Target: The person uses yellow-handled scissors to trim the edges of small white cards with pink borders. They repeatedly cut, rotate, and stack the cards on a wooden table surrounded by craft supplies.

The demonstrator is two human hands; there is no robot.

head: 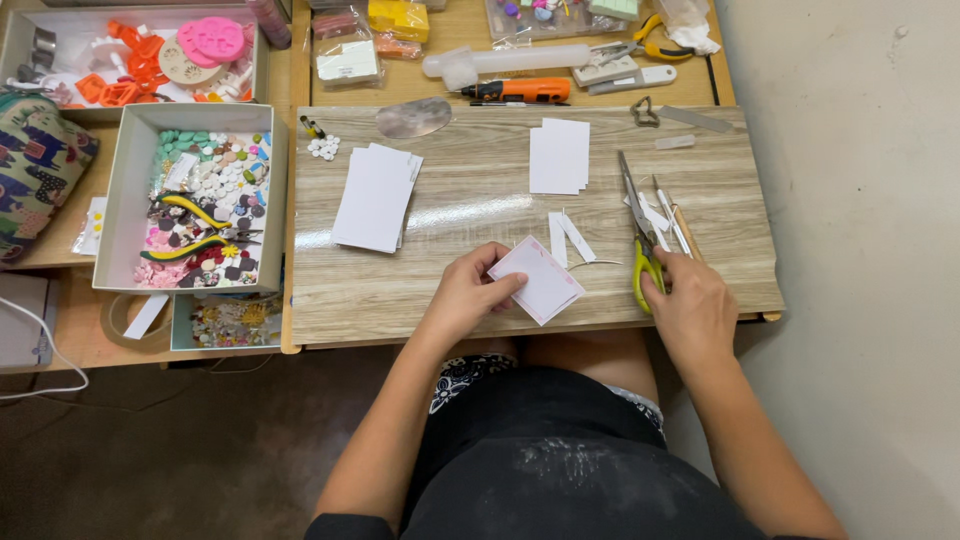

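My left hand pinches a small white card with a pink-marked edge, held flat near the front of the wooden lap table. My right hand rests at the table's right front on the yellow-green handles of a pair of scissors, whose blades point away from me. Two narrow white paper strips lie just beyond the card. A few thin tools lie beside the scissors.
Two stacks of white cards lie on the table, one at left, one at the back. A grey box of coloured beads and pliers stands to the left. Craft tools and an orange cutter crowd the far desk.
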